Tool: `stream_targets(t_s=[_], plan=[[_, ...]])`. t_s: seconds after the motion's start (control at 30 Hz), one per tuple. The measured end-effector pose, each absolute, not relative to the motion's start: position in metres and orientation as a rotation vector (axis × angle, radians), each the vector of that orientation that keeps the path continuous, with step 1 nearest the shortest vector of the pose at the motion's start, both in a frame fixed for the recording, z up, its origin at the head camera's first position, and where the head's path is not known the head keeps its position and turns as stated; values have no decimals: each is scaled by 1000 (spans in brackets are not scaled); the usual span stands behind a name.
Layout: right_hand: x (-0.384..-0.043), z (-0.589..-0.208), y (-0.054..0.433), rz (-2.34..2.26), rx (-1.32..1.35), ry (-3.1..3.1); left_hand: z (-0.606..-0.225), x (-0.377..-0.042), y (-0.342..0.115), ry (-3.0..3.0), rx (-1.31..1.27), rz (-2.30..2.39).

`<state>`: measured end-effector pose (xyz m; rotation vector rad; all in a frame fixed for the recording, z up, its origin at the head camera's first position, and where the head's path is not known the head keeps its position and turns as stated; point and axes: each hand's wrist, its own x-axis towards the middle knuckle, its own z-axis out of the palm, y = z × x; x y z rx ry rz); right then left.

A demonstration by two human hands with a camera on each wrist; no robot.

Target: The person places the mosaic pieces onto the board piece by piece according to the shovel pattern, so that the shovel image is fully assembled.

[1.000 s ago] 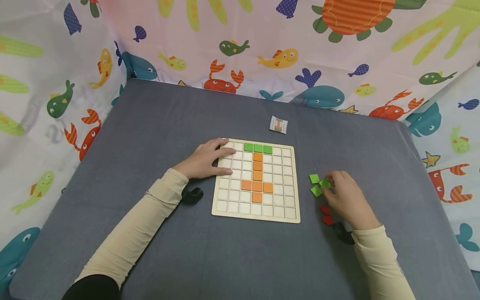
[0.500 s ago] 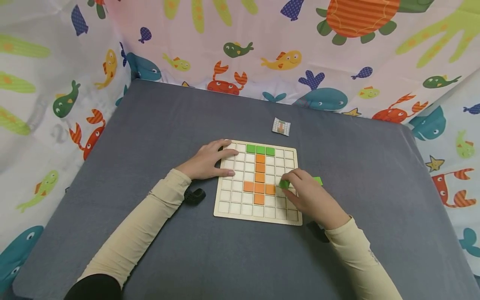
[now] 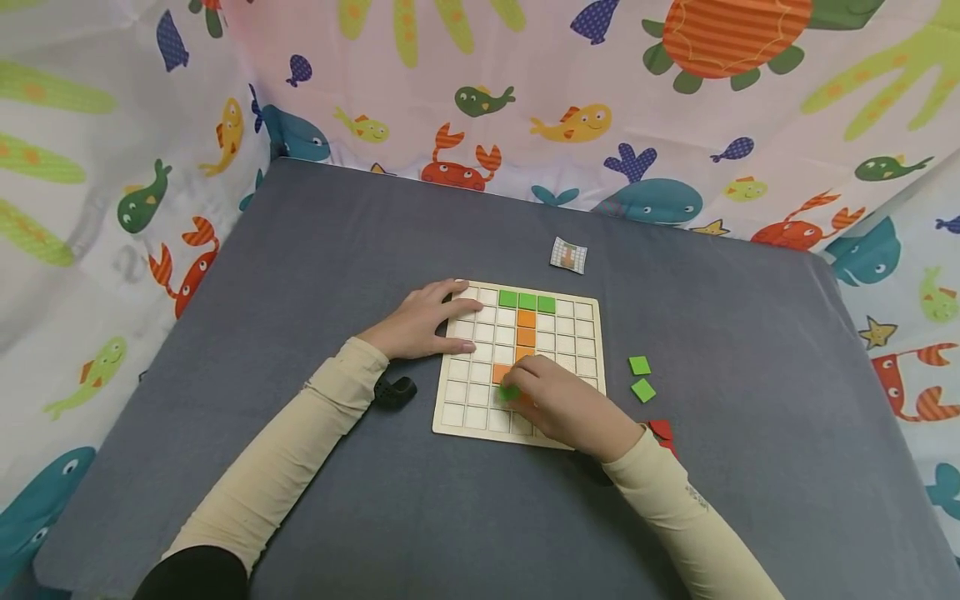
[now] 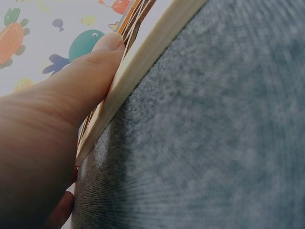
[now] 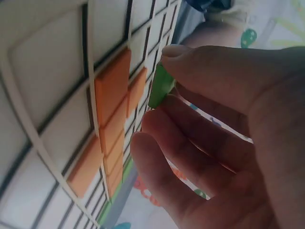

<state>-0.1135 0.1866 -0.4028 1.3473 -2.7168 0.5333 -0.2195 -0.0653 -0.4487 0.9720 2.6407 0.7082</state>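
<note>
A wooden grid board [image 3: 467, 414] lies on the grey cloth, with three green tiles [image 3: 527, 302] in its far row and several orange tiles [image 3: 527, 319] running down the middle. My right hand [image 3: 573, 408] pinches a green square tile [image 5: 162, 86] between thumb and fingers, over the lower middle cells and left of the orange column. It covers some orange tiles in the head view. My left hand [image 3: 420, 321] rests spread on the board's left edge; its thumb [image 4: 90, 71] lies along the rim in the left wrist view.
Right of the board lie two loose green tiles [image 3: 641, 377]. Red tiles [image 3: 662, 430] show partly behind the right sleeve. A small printed card [image 3: 568, 255] lies beyond the board. A curtain with sea animals [image 3: 495, 50] hangs around the table.
My right hand has picked a green tile from the loose ones at the right and carried it leftward over the board. The left hand keeps its place on the board's edge.
</note>
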Motion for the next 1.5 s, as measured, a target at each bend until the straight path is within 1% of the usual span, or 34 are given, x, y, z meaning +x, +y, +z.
stream_targets(t_s=[0.23, 0.53, 0.8, 0.93, 1.13, 1.33, 1.5], plan=[[-111, -409, 182, 476, 1385, -2774, -450, -219, -64, 2644, 978, 707], [-110, -414, 180, 440, 1355, -2770, -447, -219, -66, 2635, 981, 725], [-114, -405, 193, 453, 1299, -2747, -449, -219, -65, 2638, 965, 716], [-119, -392, 214, 413, 1177, -2782, -449, -220, -65, 2642, 965, 706], [-123, -379, 256, 351, 897, -2830, -451, -219, -65, 2645, 968, 715], [-125, -375, 292, 299, 633, -2991, -451, -219, -65, 2646, 964, 721], [-127, -382, 312, 295, 420, -3220, -450, -219, -64, 2649, 961, 730]])
